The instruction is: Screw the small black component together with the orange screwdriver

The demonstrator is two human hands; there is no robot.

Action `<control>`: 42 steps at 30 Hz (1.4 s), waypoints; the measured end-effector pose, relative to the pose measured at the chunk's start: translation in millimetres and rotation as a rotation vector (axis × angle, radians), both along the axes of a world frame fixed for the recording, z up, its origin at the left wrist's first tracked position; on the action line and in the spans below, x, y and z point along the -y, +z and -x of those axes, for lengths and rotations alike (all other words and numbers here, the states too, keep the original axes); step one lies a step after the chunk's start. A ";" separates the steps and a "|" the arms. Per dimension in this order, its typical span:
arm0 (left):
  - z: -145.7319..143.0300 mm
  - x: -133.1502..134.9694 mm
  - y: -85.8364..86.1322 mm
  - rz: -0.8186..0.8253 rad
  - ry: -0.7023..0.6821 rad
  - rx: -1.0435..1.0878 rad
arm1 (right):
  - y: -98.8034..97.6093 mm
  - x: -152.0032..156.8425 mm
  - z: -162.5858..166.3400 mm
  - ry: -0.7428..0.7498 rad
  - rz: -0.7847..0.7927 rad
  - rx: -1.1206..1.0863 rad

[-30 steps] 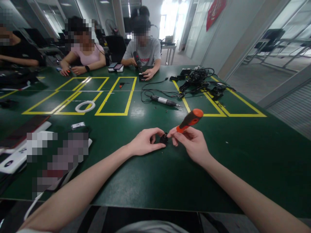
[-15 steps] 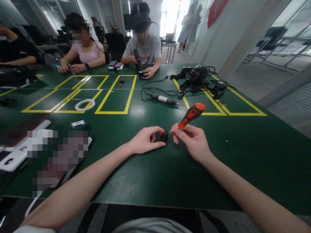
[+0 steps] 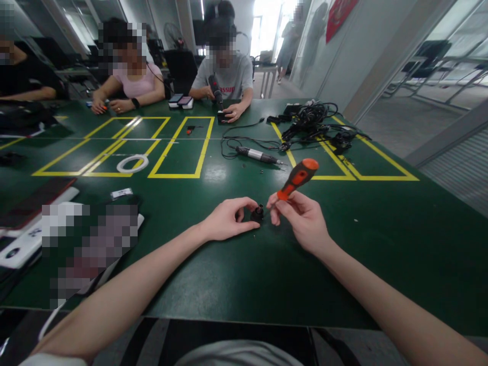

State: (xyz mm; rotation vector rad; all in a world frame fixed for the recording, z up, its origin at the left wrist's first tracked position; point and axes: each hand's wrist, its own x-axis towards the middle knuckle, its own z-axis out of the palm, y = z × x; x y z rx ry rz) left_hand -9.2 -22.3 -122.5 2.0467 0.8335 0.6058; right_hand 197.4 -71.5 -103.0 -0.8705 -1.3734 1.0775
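Note:
Thumb and fingers of my left hand are closed around a small round black part on the green table. A short coppery stub stands up from its top. In my right hand is a screwdriver with an orange and dark grey handle, gripped low near the shaft. The handle leans up to the right. Its thin shaft points down left toward the black part; whether the tip touches it I cannot tell. A tiny speck lies on the table just below the part.
Beyond my hands lies a corded electric screwdriver. Tangled black cables lie at the back right. A white ring and phone-like devices are on the left. Across the table, a person in grey holds a power driver.
The screwdriver's handle has dipped slightly and shifted a little left, and its shaft now shows near the black part. My left hand keeps its hold.

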 end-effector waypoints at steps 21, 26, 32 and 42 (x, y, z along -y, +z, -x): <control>-0.3 -0.5 -3.3 -0.007 -0.008 0.007 | -3.1 -0.1 -0.6 0.051 -0.004 0.007; -0.2 -0.1 -3.1 0.011 -0.010 0.036 | -6.4 2.0 0.2 0.079 -0.041 0.032; -0.1 0.1 -1.4 0.009 -0.012 0.007 | -4.2 0.6 1.4 0.079 -0.021 0.024; 0.0 -0.6 -3.2 -0.004 -0.005 0.009 | -4.5 0.2 -0.1 0.006 -0.009 0.064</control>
